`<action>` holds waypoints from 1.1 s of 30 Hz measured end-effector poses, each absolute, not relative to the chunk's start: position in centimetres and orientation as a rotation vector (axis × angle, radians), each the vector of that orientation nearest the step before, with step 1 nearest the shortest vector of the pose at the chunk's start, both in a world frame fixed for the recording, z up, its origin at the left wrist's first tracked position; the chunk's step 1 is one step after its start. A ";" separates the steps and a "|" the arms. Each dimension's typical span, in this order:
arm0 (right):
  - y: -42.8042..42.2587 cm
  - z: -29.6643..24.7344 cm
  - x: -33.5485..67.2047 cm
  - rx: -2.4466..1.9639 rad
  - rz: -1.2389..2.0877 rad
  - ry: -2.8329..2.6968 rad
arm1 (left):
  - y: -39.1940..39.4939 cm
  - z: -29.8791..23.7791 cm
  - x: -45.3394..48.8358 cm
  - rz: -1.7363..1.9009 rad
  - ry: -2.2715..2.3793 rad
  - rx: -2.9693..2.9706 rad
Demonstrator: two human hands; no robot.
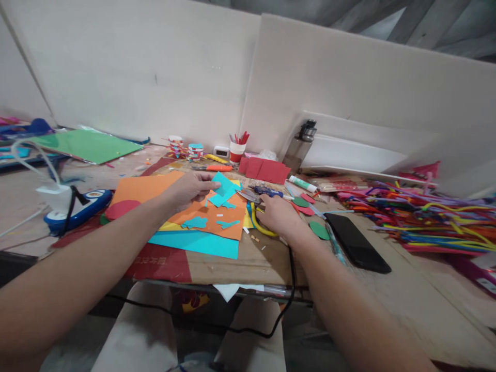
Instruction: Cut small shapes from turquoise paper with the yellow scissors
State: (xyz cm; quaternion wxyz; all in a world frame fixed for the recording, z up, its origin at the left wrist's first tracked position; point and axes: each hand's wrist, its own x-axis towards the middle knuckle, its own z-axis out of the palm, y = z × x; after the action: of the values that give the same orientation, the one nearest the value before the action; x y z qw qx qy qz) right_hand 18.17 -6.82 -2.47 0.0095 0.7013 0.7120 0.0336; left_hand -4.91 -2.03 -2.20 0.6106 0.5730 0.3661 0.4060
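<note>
Between the fingertips of my left hand (pixel 190 189) is a piece of light blue paper (pixel 223 189), raised over the sheets. My right hand (pixel 279 216) grips a pair of scissors (pixel 259 223) by their yellow handles, and the metal blades point left at the paper's edge. Below lie an orange sheet (pixel 217 227), some yellow paper and a blue sheet (pixel 209 244), stacked unevenly. Small blue cutouts (pixel 194 222) rest on the orange sheet. A blue-handled tool (pixel 268 191) lies just beyond my right hand, partly hidden.
To the right are a black phone (pixel 357 243), green paper circles (pixel 318 230) and a heap of pipe cleaners (pixel 434 214). A glue stick (pixel 303 184), bottle (pixel 299 150) and pen cup (pixel 237 151) stand or lie behind. A blue power strip (pixel 81 209) sits left; a black cable hangs in front.
</note>
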 end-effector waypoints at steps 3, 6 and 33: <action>-7.3 -2.1 18.0 2.139 0.123 2.282 | -2.0 -2.5 -4.6 0.932 0.822 1.298; -7.7 -2.0 17.4 2.215 0.277 2.432 | -2.0 -2.7 -4.1 0.979 0.734 1.176; -5.4 -4.4 13.0 2.167 -1.000 3.182 | -4.2 -3.1 -0.9 0.918 0.451 1.000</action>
State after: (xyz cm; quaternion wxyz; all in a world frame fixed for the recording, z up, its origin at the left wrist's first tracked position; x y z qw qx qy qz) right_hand 13.01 -5.43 -4.43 -0.4058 0.4979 0.7312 -0.2298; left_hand -0.89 -4.22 -3.07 0.7549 0.4584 0.2067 0.4209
